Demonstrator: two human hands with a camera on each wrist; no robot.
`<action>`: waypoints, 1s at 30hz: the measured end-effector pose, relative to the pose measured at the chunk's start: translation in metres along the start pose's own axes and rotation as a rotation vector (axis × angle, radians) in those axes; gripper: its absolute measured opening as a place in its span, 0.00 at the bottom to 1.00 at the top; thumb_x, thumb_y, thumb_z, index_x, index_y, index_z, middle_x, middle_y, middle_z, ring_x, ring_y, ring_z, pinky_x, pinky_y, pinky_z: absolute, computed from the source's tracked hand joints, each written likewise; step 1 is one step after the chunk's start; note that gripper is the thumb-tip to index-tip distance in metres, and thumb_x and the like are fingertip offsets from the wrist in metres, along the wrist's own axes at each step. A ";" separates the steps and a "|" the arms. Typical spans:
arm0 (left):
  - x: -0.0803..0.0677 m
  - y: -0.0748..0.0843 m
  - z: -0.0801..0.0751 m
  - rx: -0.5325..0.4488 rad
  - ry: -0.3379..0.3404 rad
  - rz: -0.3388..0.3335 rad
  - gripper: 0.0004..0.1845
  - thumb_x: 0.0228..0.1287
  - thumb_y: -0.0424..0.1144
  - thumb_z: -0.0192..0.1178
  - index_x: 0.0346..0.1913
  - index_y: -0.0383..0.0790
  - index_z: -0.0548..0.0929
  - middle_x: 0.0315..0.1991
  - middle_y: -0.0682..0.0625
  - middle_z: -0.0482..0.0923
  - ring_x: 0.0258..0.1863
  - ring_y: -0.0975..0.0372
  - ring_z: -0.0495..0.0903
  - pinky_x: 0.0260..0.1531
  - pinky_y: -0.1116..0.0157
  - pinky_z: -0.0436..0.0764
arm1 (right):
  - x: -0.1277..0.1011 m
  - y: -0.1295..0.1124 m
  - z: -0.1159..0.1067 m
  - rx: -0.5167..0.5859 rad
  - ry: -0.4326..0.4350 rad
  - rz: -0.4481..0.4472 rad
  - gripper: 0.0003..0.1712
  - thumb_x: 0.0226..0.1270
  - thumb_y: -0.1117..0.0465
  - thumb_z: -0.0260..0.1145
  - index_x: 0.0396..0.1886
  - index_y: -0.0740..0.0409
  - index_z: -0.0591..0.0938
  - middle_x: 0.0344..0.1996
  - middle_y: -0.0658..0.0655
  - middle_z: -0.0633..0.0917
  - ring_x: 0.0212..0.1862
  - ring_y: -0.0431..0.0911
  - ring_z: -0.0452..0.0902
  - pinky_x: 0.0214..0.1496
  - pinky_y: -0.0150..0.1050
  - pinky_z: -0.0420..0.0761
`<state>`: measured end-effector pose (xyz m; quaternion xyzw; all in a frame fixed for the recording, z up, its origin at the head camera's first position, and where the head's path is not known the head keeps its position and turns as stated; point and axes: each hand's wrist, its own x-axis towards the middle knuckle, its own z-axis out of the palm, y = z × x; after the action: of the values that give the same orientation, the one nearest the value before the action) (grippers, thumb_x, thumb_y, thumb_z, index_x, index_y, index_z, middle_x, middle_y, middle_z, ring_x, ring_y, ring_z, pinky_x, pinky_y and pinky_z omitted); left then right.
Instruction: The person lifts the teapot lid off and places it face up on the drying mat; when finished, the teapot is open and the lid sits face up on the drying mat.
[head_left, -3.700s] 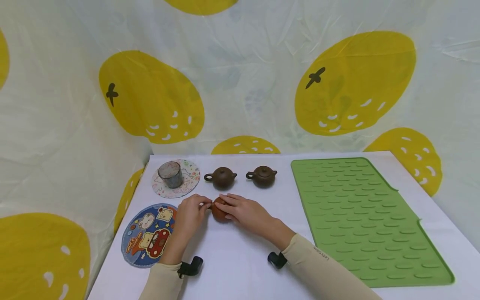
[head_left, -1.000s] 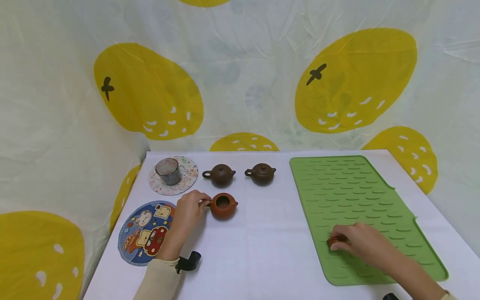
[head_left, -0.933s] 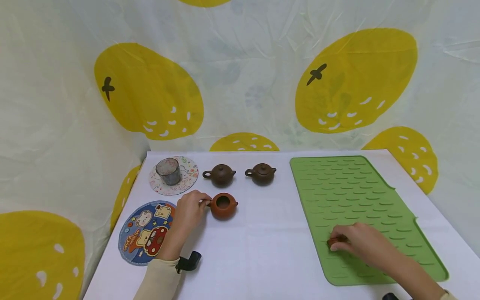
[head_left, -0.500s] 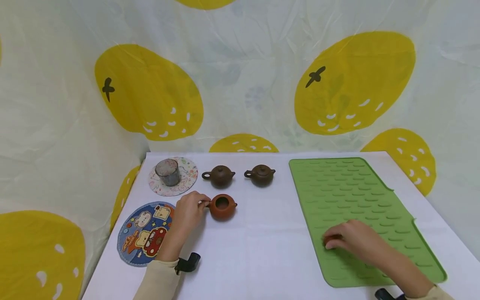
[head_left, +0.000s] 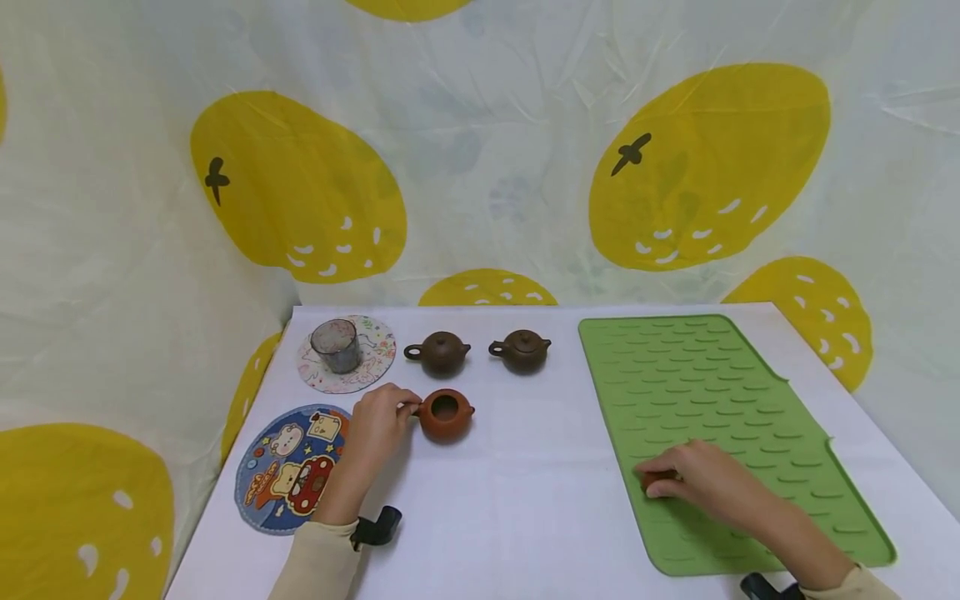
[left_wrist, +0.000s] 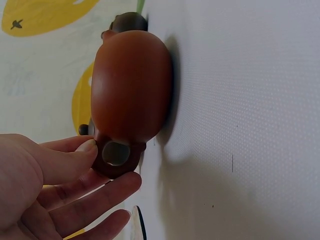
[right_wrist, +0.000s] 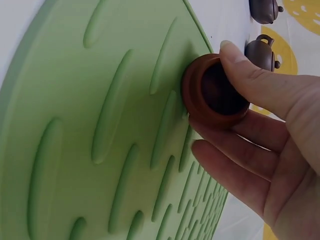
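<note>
My left hand (head_left: 380, 419) pinches the handle of a reddish-brown clay teapot (head_left: 446, 422). The pot stands upright on the white table, its top opening uncovered. In the left wrist view, thumb and forefinger hold the ring handle (left_wrist: 117, 159), the other fingers spread below. Over the left edge of a green ridged mat (head_left: 697, 392), my right hand (head_left: 708, 475) holds the matching teapot lid (head_left: 660, 477) between thumb and fingers. From the right wrist, the lid (right_wrist: 195, 92) stands on its side with the hollow underside showing. Its rim is at the mat's surface; whether it touches, I cannot tell.
Two dark brown lidded teapots (head_left: 442, 353) stand behind the red pot. At the back left, a grey glass (head_left: 337, 345) sits on a floral round mat (head_left: 378, 340). A blue cartoon mat (head_left: 258, 492) lies by my left forearm.
Earlier both hands were on the teapot; my right hand has since lifted off the lid and carried it right to the green mat. Lately it shifted slightly left. My left hand keeps its hold.
</note>
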<state>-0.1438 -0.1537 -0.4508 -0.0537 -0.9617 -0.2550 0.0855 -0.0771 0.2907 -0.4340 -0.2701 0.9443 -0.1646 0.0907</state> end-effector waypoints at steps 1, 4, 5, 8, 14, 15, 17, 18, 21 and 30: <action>0.000 0.000 0.000 0.001 0.000 -0.001 0.04 0.63 0.32 0.70 0.39 0.42 0.93 0.35 0.47 0.88 0.38 0.55 0.86 0.42 0.56 0.86 | 0.001 0.000 0.000 0.002 -0.007 0.011 0.19 0.62 0.51 0.73 0.50 0.54 0.90 0.40 0.46 0.93 0.42 0.40 0.90 0.41 0.36 0.86; 0.000 0.000 0.000 0.003 -0.004 -0.004 0.04 0.64 0.32 0.70 0.39 0.41 0.93 0.35 0.47 0.88 0.38 0.55 0.86 0.42 0.56 0.86 | 0.001 -0.001 0.001 0.005 -0.018 0.031 0.21 0.62 0.51 0.73 0.52 0.56 0.89 0.38 0.45 0.93 0.42 0.39 0.89 0.41 0.36 0.86; 0.000 0.000 0.000 0.004 -0.005 -0.005 0.04 0.63 0.32 0.70 0.39 0.41 0.93 0.35 0.47 0.88 0.38 0.55 0.86 0.42 0.56 0.86 | 0.001 -0.002 0.002 0.011 -0.018 0.042 0.22 0.62 0.52 0.73 0.52 0.57 0.89 0.38 0.44 0.93 0.41 0.38 0.89 0.41 0.36 0.86; 0.001 0.000 0.000 0.001 -0.005 -0.008 0.04 0.64 0.32 0.70 0.39 0.42 0.93 0.35 0.47 0.88 0.38 0.55 0.86 0.42 0.56 0.86 | -0.001 -0.003 0.005 0.025 0.001 0.065 0.22 0.62 0.52 0.73 0.53 0.57 0.89 0.37 0.44 0.92 0.40 0.34 0.85 0.39 0.34 0.85; 0.001 -0.001 0.001 0.003 -0.002 0.002 0.04 0.64 0.32 0.70 0.38 0.42 0.93 0.35 0.47 0.88 0.38 0.55 0.86 0.41 0.56 0.85 | -0.004 -0.004 0.009 0.054 0.060 0.133 0.11 0.61 0.51 0.74 0.42 0.46 0.87 0.32 0.36 0.87 0.35 0.26 0.78 0.37 0.32 0.81; 0.001 -0.001 0.001 0.005 -0.003 0.005 0.04 0.64 0.33 0.70 0.38 0.42 0.93 0.35 0.47 0.88 0.37 0.55 0.86 0.41 0.56 0.85 | -0.004 -0.004 0.009 0.060 0.062 0.141 0.09 0.61 0.51 0.74 0.40 0.43 0.85 0.30 0.34 0.85 0.34 0.25 0.76 0.37 0.32 0.81; 0.001 -0.002 0.001 0.008 -0.006 0.010 0.04 0.64 0.33 0.70 0.38 0.43 0.93 0.34 0.48 0.88 0.37 0.56 0.85 0.40 0.56 0.85 | -0.004 -0.004 0.009 0.066 0.063 0.144 0.07 0.62 0.50 0.75 0.37 0.40 0.85 0.29 0.32 0.83 0.34 0.24 0.74 0.37 0.31 0.80; 0.001 -0.002 0.001 0.008 -0.008 0.012 0.04 0.64 0.33 0.70 0.38 0.43 0.93 0.34 0.48 0.88 0.37 0.56 0.85 0.40 0.56 0.85 | -0.004 -0.004 0.009 0.067 0.062 0.142 0.06 0.61 0.50 0.75 0.36 0.39 0.85 0.29 0.32 0.83 0.34 0.24 0.74 0.37 0.31 0.80; 0.001 -0.003 0.001 0.007 -0.013 0.014 0.04 0.64 0.33 0.69 0.38 0.43 0.93 0.34 0.48 0.88 0.36 0.57 0.85 0.40 0.56 0.84 | -0.003 -0.003 0.009 0.055 0.072 0.127 0.06 0.60 0.49 0.75 0.36 0.39 0.87 0.31 0.32 0.84 0.35 0.25 0.76 0.39 0.32 0.82; 0.002 -0.003 0.001 0.003 -0.010 0.007 0.04 0.64 0.33 0.69 0.39 0.42 0.93 0.35 0.48 0.88 0.37 0.56 0.85 0.41 0.56 0.85 | 0.003 -0.001 0.008 -0.060 0.096 0.134 0.14 0.58 0.48 0.76 0.43 0.46 0.90 0.35 0.37 0.86 0.40 0.37 0.84 0.45 0.42 0.86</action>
<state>-0.1464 -0.1554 -0.4525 -0.0582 -0.9623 -0.2529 0.0817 -0.0770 0.2861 -0.4409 -0.2005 0.9681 -0.1426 0.0478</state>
